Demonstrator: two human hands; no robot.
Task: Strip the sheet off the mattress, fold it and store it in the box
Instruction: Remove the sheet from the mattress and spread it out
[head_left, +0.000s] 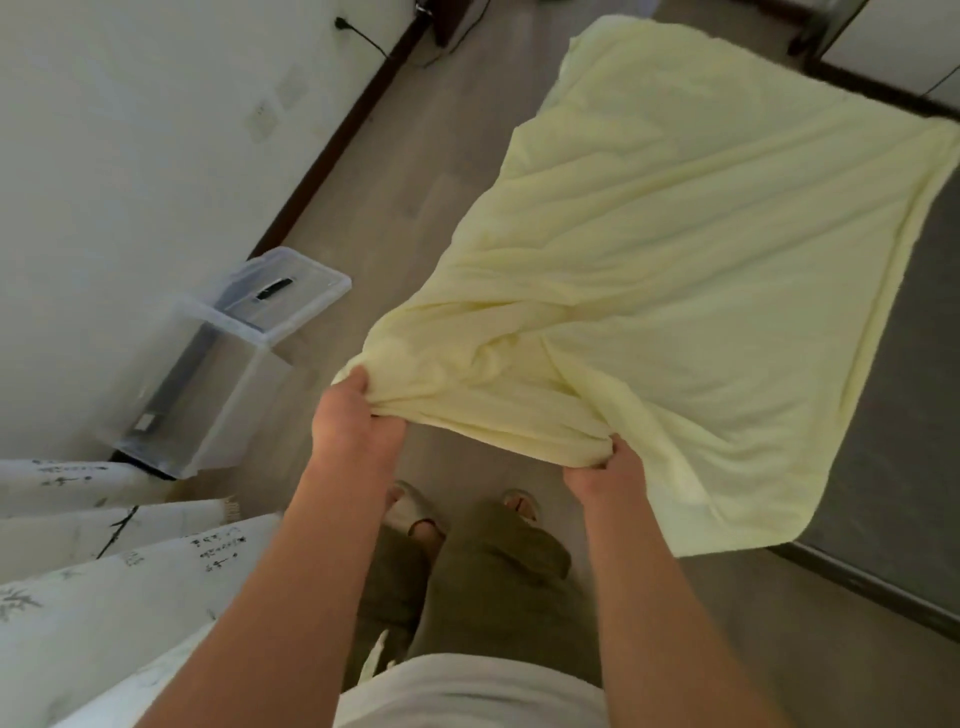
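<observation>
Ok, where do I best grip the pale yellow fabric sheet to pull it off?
Probably its bunched near edge, coming from the near side. The pale yellow fabric sheet lies loose across the grey mattress, and that edge is gathered into folds that the left hand and right hand can pinch firmly.

Pale yellow sheet (675, 249), grey mattress (893, 415), clear box (218, 395), white curtain (104, 597) with black script and bamboo print, olive trousers (498, 571)
</observation>
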